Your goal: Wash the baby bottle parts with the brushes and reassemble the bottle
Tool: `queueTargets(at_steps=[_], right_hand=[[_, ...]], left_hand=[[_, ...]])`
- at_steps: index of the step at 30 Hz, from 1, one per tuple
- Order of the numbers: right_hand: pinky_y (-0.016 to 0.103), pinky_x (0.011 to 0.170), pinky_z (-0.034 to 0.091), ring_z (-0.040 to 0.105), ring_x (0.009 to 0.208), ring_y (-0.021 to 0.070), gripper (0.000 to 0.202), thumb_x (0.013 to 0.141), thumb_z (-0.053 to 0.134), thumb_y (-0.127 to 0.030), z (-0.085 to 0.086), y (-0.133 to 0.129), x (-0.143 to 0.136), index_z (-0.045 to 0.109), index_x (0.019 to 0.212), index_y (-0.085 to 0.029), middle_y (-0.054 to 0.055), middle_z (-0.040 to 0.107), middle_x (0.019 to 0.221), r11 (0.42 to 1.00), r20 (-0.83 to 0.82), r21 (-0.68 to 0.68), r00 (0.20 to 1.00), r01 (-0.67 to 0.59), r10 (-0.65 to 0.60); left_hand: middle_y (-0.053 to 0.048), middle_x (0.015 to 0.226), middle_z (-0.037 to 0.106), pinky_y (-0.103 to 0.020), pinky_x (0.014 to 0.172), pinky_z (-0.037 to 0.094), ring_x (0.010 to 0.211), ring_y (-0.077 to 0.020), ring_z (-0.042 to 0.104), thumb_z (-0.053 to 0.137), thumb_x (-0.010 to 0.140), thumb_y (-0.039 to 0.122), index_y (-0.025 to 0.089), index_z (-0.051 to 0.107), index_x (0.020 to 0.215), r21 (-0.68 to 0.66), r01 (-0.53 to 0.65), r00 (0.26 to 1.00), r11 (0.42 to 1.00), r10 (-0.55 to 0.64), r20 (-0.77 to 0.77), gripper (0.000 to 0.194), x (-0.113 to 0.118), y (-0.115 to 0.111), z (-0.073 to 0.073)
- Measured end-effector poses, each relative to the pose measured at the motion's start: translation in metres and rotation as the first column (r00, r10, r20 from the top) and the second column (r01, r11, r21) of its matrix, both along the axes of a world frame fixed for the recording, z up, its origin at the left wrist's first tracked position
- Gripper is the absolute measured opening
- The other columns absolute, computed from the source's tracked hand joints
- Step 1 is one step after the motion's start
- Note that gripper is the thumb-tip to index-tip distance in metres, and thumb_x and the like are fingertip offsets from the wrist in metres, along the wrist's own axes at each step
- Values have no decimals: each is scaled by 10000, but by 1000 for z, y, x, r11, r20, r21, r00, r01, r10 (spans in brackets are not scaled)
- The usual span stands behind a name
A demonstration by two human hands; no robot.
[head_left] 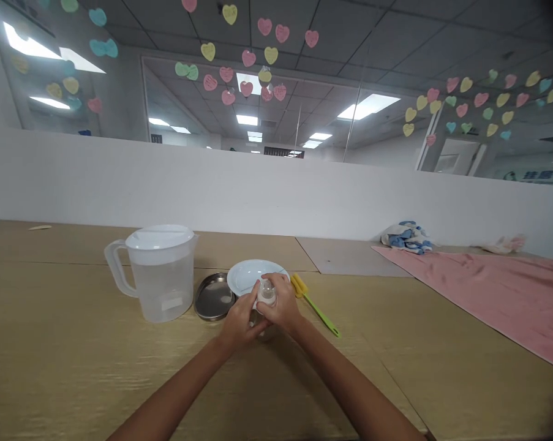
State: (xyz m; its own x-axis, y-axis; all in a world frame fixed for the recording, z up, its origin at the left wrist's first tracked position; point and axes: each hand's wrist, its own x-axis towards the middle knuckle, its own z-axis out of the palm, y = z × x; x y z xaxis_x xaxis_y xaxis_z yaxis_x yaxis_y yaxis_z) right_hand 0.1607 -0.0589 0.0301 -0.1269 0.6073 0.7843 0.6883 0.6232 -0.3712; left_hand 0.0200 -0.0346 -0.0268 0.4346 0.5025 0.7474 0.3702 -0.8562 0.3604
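Observation:
A small clear baby bottle [267, 293] with a white collar and a see-through top is between my two hands, in front of the white bowl [240, 274]. My left hand [240, 320] is closed around its side and lower part. My right hand [283, 300] grips the white collar, fingers curled over it from the right. Much of the bottle's body is hidden behind the fingers. Just right of the hands lies a bottle brush [319, 315] with a yellow sponge head and a green handle.
To the left stands a clear plastic pitcher [163, 282] with a white lid, holding some water. Between pitcher and bowl sits a round metal tray [214, 298]. A pink cloth [496, 294] covers the table's right side, with a crumpled blue-and-white cloth [405, 237] behind it.

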Motion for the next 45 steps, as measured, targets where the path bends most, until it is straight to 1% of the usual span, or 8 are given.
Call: queueTargets(at_steps=[5, 9, 14, 23, 28, 34, 37, 45], right_hand=[[367, 823, 414, 551, 889, 232, 425, 561, 535, -221, -7, 4, 2, 512, 985, -202, 61, 606, 974, 998, -56, -21, 997, -58, 56], [357, 822, 442, 564, 913, 227, 522, 593, 563, -235, -14, 3, 6, 455, 1102, -193, 71, 594, 1018, 993, -110, -49, 989, -107, 101], [371, 849, 447, 562, 963, 236, 577, 669, 579, -297, -17, -3, 7, 392, 1201, -175, 103, 572, 1105, 991, -92, -92, 992, -94, 85], [406, 895, 418, 526, 1024, 258, 577, 713, 556, -350, -23, -2, 8, 371, 1228, -167, 121, 542, 1157, 998, -13, -67, 1000, -5, 4], [411, 921, 389, 500, 1057, 257, 561, 726, 557, -368, -23, -1, 10, 379, 1217, -165, 121, 521, 1180, 998, 6, -69, 1000, -9, 10], [366, 848, 425, 530, 979, 233, 547, 746, 553, -393, -19, -4, 11, 366, 1219, -190, 88, 538, 1106, 972, -99, -182, 986, -147, 131], [349, 820, 430, 531, 961, 232, 545, 727, 573, -424, -19, -2, 12, 394, 1192, -204, 72, 539, 1077, 957, -193, -191, 964, -218, 181], [273, 723, 408, 513, 803, 167, 531, 678, 651, -406, -22, 2, 8, 418, 1121, -228, 9, 533, 915, 894, -445, -177, 843, -413, 301]], left_hand=[[-181, 1265, 522, -428, 925, 447, 1139, -275, 519, 509, 820, 446, 144, 114, 1433, 28, 2, 1000, 1000, -1, -30, 789, -1, 2, -3], [-195, 1267, 512, -428, 923, 445, 1145, -277, 511, 472, 840, 451, 129, 91, 1435, 48, 15, 999, 999, -13, -41, 776, -3, 2, -2], [-195, 1265, 513, -443, 919, 442, 1134, -286, 516, 467, 838, 453, 130, 112, 1433, 19, 10, 998, 1000, -9, -58, 764, -3, 1, 0], [-187, 1268, 511, -430, 933, 435, 1147, -272, 504, 454, 850, 401, 134, 110, 1433, 32, 10, 998, 999, -8, -64, 728, -3, 2, -2], [-186, 1233, 539, -417, 922, 445, 1123, -269, 525, 450, 850, 443, 125, 143, 1426, 56, 1, 998, 998, 2, -63, 726, -3, 2, -2], [-187, 1239, 535, -416, 899, 460, 1122, -272, 530, 453, 857, 449, 129, 113, 1426, 116, -23, 998, 993, 31, -63, 736, -2, 2, -2], [-186, 1230, 540, -415, 890, 463, 1116, -274, 535, 459, 857, 444, 135, 92, 1428, 131, -32, 997, 991, 41, -68, 746, -2, 2, -3], [-178, 1217, 543, -401, 855, 475, 1089, -256, 538, 446, 872, 426, 157, 22, 1433, 198, -30, 997, 980, 43, -64, 753, -2, 2, -3]])
